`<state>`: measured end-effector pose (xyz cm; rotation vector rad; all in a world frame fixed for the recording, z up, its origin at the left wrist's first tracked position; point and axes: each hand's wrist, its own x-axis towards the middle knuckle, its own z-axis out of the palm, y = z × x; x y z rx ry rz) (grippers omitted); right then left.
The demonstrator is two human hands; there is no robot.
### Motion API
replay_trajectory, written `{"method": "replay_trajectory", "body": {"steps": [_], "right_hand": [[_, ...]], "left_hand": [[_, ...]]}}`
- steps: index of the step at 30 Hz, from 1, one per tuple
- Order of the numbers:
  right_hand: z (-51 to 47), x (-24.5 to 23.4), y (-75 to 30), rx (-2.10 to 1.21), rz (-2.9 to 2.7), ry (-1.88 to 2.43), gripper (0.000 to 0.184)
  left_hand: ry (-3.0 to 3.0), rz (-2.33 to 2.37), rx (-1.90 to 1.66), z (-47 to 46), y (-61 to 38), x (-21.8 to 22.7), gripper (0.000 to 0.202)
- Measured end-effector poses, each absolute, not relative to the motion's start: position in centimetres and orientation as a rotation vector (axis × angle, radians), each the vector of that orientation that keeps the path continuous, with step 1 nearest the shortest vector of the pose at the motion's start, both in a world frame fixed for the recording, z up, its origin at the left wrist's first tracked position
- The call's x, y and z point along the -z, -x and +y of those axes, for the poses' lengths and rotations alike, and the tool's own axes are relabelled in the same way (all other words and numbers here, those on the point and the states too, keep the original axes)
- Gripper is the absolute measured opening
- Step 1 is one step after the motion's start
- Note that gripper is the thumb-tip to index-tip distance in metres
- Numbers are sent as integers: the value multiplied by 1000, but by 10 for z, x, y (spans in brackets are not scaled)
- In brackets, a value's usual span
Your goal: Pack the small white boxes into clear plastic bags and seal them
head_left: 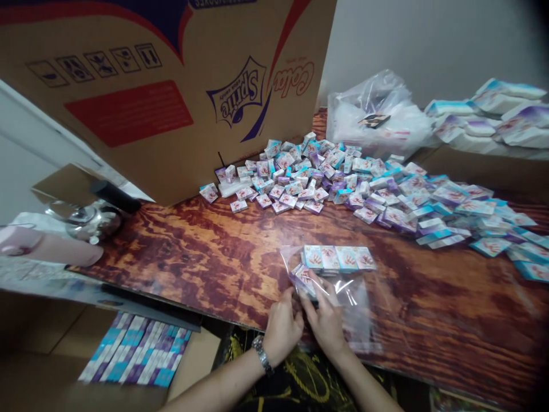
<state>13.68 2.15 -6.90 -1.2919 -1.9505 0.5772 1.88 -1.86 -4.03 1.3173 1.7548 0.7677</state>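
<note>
A clear plastic bag [360, 309] lies at the table's front edge, with a row of small white, blue and purple boxes [338, 258] at its far end. My left hand [283, 323], with a metal watch [262, 356] on its wrist, is closed at the bag's left edge, its fingertips pinching the film. My right hand [323, 315] reaches under the film, fingers closed round a small box [305, 278] that sits tilted just in front of the row. The fingers partly hide this box, and whether more boxes lie beneath it I cannot tell.
Many loose small boxes [295, 183] are heaped across the back of the table [193, 252]. A large carton [171, 114] stands behind, beside a bundle of clear bags [377, 120]. Packed boxes [137, 349] fill part of an open carton lower left. A pink bottle [51, 246] lies left.
</note>
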Motion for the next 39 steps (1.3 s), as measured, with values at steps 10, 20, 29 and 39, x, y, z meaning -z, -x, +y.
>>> {"method": "replay_trajectory", "body": {"steps": [10,20,29,39], "right_hand": [[24,65,-144,-469,-2191,1212,55],[39,65,-144,-301,-2309,1066,43],[55,58,-157,-93,-2472,849,52],[68,55,-158,65,-2517,694,41]], "left_hand": [[-1297,1713,-774,-18,-17,39,46],[-1256,1668,-881,-23,-16,38,49],[-1228,1667,-948,-24,-14,41,57],[-1238,1731,-974,-27,-12,44,65]]}}
